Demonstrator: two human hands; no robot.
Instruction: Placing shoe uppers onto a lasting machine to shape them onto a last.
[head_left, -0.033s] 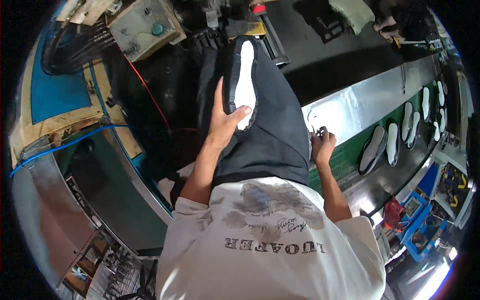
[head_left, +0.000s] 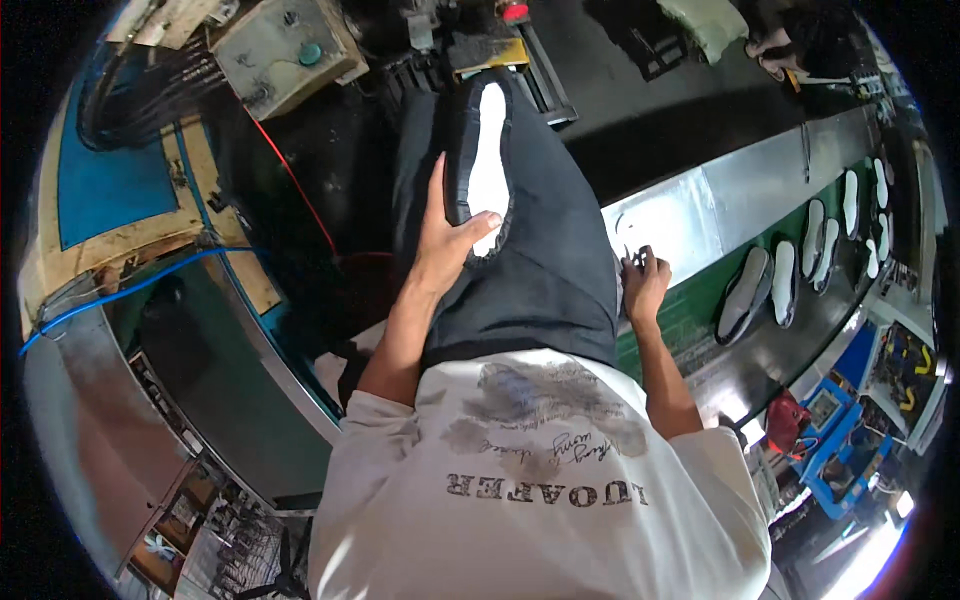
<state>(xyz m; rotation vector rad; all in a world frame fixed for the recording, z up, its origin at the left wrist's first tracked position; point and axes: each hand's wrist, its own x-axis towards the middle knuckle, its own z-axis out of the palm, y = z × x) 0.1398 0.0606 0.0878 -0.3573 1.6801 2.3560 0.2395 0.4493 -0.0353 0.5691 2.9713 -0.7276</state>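
My left hand (head_left: 438, 243) is closed around a black shoe (head_left: 458, 150) that lies sole up over my dark-trousered thigh. A white insole-shaped piece (head_left: 489, 165) covers the middle of its underside, with gathered black material around the rim. My thumb presses on the white piece at the near end, while the fingers run along the shoe's left side. At the edge of the shiny metal ledge (head_left: 740, 180), my right hand (head_left: 646, 282) has its fingers curled around something small and dark; what it is cannot be made out.
On the green-and-metal conveyor at right lie several shoes (head_left: 745, 297), soles up. A blue hose (head_left: 150, 285) crosses the left side above another long bench. Ahead stands a grey box with a green button (head_left: 311, 54). Blue frames (head_left: 835, 455) and a red item (head_left: 787, 420) are at lower right.
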